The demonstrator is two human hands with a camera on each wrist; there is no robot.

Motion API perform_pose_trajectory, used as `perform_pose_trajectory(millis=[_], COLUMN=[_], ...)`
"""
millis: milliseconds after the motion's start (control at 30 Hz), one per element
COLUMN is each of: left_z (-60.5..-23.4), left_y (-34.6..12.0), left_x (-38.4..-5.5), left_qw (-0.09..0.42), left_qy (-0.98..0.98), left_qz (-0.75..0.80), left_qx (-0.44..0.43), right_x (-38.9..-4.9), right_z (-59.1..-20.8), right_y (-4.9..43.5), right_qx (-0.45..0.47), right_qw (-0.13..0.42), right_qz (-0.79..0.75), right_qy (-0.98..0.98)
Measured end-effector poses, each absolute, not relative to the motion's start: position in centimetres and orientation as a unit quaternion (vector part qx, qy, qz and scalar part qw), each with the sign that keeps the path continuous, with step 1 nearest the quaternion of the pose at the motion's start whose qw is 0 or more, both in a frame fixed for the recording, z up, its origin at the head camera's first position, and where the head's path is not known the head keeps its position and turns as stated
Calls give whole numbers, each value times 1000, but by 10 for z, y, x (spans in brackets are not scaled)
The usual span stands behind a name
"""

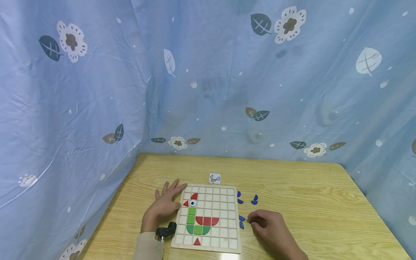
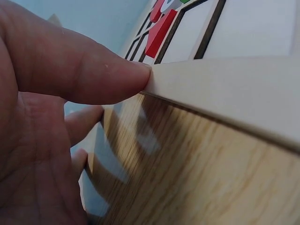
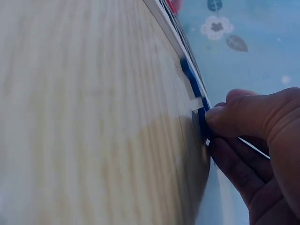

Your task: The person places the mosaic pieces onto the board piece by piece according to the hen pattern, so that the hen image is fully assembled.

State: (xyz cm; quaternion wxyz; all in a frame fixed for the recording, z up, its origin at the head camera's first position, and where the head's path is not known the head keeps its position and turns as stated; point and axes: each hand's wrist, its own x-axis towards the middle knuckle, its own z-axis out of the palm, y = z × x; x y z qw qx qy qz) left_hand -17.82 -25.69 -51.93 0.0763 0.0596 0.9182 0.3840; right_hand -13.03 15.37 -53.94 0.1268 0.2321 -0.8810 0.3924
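Note:
My left hand [image 1: 164,205] lies spread at the board's left side, fingers straight. In the left wrist view its thumb [image 2: 117,79] touches the edge of the pale wooden grid board [image 2: 225,89]. My right hand [image 1: 271,225], right of the board, pinches a small blue piece [image 3: 203,123] between thumb and fingertips, close over the table. Set in the board are red, green and white pieces: an eye piece [image 1: 193,203], green squares [image 1: 190,219], a row of red pieces [image 1: 207,221] and a red triangle [image 1: 196,241] near the bottom.
Blue half-round pieces lie in pairs right of the board: one pair [image 1: 242,218] beside my right hand, others [image 1: 240,201] farther up and out [image 1: 254,202]. A small pattern card [image 1: 215,178] lies behind the board. A blue curtain [image 1: 208,90] hangs behind the wooden table [image 1: 308,195].

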Motion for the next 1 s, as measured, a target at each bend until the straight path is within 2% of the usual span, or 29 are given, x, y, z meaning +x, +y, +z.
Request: perform_pose_trajectory(millis=[400,600,833,1000], left_z=[-520,-522,-523,-522], left_y=[-259,-260,-259,-259], left_x=[-178,-178,-180,-180], left_qw=[73,74,73,74], left_qy=[923,923,920,919], left_qz=[373,373,381,384], left_qx=[56,58,60,61], right_x=[-128,-128,-127,-127], right_z=[-540,-540,-535,-536], right_y=[164,171,186,187], right_qx=[223,220,231,257], right_qw=[123,137,82,104], right_qz=[409,379,366,358], right_qy=[-876,-888,-898,-891])
